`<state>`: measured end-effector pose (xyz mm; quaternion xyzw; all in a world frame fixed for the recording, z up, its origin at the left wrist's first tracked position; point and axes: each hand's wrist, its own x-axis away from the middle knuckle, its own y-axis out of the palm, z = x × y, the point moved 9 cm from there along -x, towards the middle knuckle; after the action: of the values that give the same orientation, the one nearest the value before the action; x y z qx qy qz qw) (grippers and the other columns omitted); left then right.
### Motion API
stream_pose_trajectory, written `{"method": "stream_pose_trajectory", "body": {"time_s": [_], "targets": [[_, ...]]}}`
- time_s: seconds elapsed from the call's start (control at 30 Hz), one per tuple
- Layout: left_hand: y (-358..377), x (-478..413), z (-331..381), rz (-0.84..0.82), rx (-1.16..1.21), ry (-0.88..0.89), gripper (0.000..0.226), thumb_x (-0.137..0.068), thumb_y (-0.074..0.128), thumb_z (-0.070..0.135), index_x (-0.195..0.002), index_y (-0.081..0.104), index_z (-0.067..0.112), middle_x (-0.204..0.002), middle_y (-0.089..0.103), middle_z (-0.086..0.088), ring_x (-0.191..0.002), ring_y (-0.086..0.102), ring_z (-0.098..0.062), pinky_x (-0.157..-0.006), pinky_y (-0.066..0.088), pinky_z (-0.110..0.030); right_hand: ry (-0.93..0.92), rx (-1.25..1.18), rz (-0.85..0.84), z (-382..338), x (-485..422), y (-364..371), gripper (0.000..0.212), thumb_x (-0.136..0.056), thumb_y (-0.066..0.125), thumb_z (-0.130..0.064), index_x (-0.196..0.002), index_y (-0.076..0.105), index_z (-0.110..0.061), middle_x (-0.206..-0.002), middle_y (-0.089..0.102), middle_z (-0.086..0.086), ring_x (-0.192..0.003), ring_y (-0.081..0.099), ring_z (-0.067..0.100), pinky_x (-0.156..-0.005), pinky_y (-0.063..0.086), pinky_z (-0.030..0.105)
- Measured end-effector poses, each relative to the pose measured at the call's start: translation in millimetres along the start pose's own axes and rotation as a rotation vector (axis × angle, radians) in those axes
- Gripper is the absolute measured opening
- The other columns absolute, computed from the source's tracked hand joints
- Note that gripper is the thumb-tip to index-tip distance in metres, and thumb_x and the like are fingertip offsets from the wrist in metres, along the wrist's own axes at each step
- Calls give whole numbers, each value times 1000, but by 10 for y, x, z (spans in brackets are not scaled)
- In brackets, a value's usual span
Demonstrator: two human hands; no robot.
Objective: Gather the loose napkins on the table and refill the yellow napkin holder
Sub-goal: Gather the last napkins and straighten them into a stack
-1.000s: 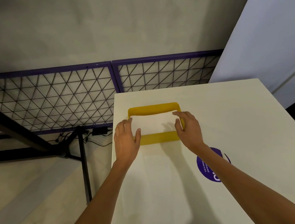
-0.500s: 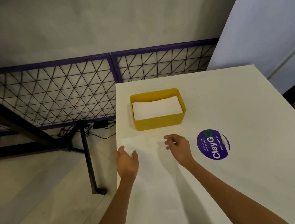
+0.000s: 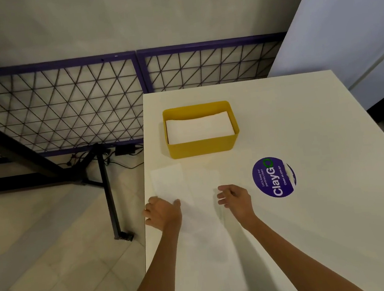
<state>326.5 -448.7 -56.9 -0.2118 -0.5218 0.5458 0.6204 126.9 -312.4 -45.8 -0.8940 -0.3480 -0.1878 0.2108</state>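
Yellow holder (image 3: pixel 202 146), long axis left-right

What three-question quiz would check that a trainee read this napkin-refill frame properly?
1. True or false: the yellow napkin holder already contains white napkins.
2. Where does the loose napkin lie? A) inside the holder B) on the table near its left edge, in front of the holder C) on the purple sticker
3. Fill in: the left hand and the right hand are both ____ of any napkin.

Key: 1 true; 2 B; 3 empty.
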Motion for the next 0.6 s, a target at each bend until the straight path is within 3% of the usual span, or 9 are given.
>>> {"method": "stream_pose_trajectory", "body": {"time_s": [0.1, 0.2, 0.3, 0.4, 0.5, 0.6], "targets": [[12, 4, 28, -19, 48, 19, 57, -78, 71, 27, -120, 47, -3, -124, 48, -22, -116, 45, -37, -90, 44, -44, 40, -46, -12, 48, 1, -2, 25, -95, 44, -7, -105, 65, 1, -86, 66, 12, -68, 62, 16, -53, 47, 9], [-4, 58, 108, -35, 253, 111, 38, -85, 59, 9, -119, 48, -4, -123, 51, -22, -107, 54, -38, -82, 47, -39, 100, -133, -39, 82, 0, 30, 27, -95, 43, -10, -108, 65, 1, -84, 66, 10, -69, 63, 19, -65, 49, 22], [-116, 178, 220, -38, 433, 198, 23, -89, 50, 3, -111, 53, -5, -109, 62, -21, -93, 58, -33, -84, 47, -37, 181, -281, -84, 100, -1, 64, 25, -95, 46, -16, -107, 63, -2, -88, 66, 10, -75, 64, 21, -74, 50, 27], [-192, 346, 347, -88, 552, 265, 18, -88, 53, 3, -104, 56, -4, -97, 60, -13, -85, 51, -22, -80, 42, -28, 283, -418, -172, 123, 11, 157, 30, -94, 50, -32, -108, 60, -7, -97, 66, 10, -85, 65, 20, -80, 50, 28], [-154, 520, 446, -193, 622, 285, 17, -86, 57, 5, -102, 57, 0, -92, 57, -3, -84, 52, -18, -76, 40, -26, 360, -488, -286, 92, 66, 272, 45, -91, 46, -47, -115, 59, -10, -102, 68, 7, -92, 65, 20, -78, 52, 29], [-16, 666, 527, -314, 645, 305, 16, -85, 59, 6, -101, 57, 8, -86, 58, 6, -76, 56, -9, -65, 44, -19, 416, -583, -429, 13, 155, 343, 42, -91, 47, -44, -110, 65, -11, -97, 73, 9, -84, 70, 23, -74, 53, 35]]}}
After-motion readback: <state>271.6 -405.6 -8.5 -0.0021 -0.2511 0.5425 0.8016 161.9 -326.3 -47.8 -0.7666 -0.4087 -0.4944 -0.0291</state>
